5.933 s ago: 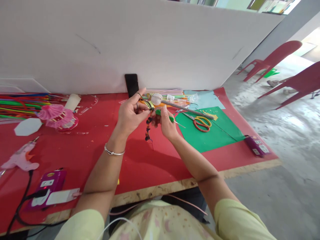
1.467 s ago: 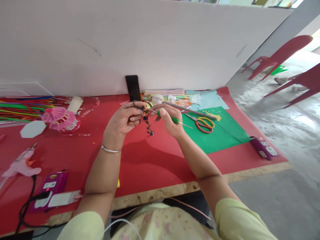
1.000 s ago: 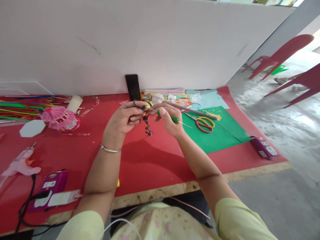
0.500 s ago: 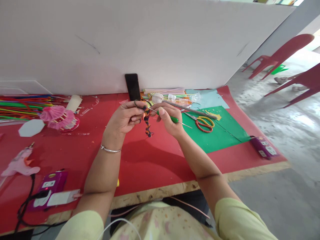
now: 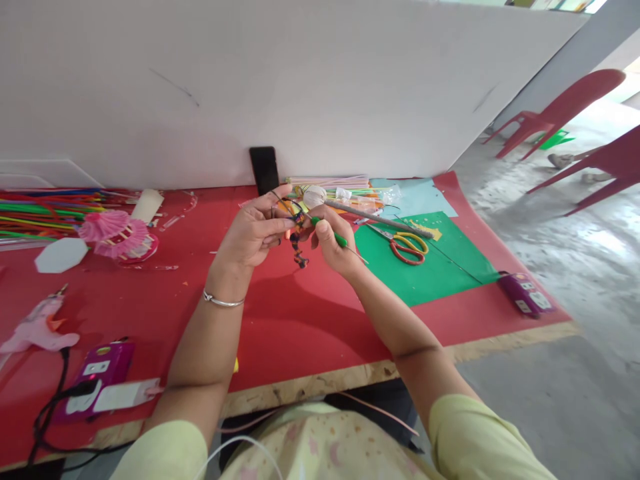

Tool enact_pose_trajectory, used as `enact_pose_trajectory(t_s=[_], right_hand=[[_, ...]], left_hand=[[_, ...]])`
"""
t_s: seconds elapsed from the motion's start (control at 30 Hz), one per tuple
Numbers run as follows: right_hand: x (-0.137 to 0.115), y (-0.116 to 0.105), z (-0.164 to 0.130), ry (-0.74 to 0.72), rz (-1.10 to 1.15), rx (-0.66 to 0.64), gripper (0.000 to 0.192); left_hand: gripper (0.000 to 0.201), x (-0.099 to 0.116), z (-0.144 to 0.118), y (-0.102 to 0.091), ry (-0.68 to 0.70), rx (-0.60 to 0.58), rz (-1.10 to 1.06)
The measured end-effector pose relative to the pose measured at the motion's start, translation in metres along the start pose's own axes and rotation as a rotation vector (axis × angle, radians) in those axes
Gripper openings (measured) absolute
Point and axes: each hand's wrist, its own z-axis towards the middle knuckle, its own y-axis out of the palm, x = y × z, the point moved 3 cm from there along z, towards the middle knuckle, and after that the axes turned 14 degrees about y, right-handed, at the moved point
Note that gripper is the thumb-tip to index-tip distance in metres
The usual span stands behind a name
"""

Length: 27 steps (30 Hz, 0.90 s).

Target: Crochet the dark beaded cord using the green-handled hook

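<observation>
My left hand [image 5: 253, 233] pinches the top of a short multicoloured yarn chain [image 5: 299, 248] that dangles above the red table cover [image 5: 280, 313]; a dark strand of yarn loops over its fingers. My right hand [image 5: 333, 243] grips a green-handled crochet hook [image 5: 340, 239] with its tip at the top of the chain. Both hands meet above the middle of the table. A metal bangle [image 5: 223, 301] sits on my left wrist.
Scissors with yellow and red handles [image 5: 406, 245] lie on green paper [image 5: 430, 267]. A black phone [image 5: 264, 169] leans on the white board. Coloured sticks [image 5: 35, 212], pink paper umbrellas [image 5: 117, 233], a pink glue gun [image 5: 37, 327] and purple power strips [image 5: 97, 377] are left; red chairs [image 5: 565, 100] stand right.
My hands have shifted slightly up and left. The hook tip has drawn in to the chain's top, and my left fingers have spread with yarn stretched over them.
</observation>
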Motion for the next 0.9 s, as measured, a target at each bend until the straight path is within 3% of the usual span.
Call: enact_pose_trajectory(t_s=[0.3, 0.57, 0.73, 0.9], right_hand=[[0.02, -0.009, 0.01, 0.328, 0.289, -0.196, 0.062], [0.032, -0.005, 0.007, 0.361, 0.351, -0.105, 0.066], [0.031, -0.005, 0.007, 0.367, 0.399, -0.11, 0.064], [0.022, -0.011, 0.008, 0.414, 0.312, -0.164, 0.059]], left_hand=[[0.109, -0.001, -0.002, 0.0, -0.028, -0.024, 0.019], [0.138, -0.005, 0.0, -0.002, 0.008, -0.068, 0.097], [0.145, -0.007, 0.002, -0.006, 0.052, -0.066, 0.112], [0.134, -0.005, -0.004, 0.0, 0.153, 0.019, 0.233]])
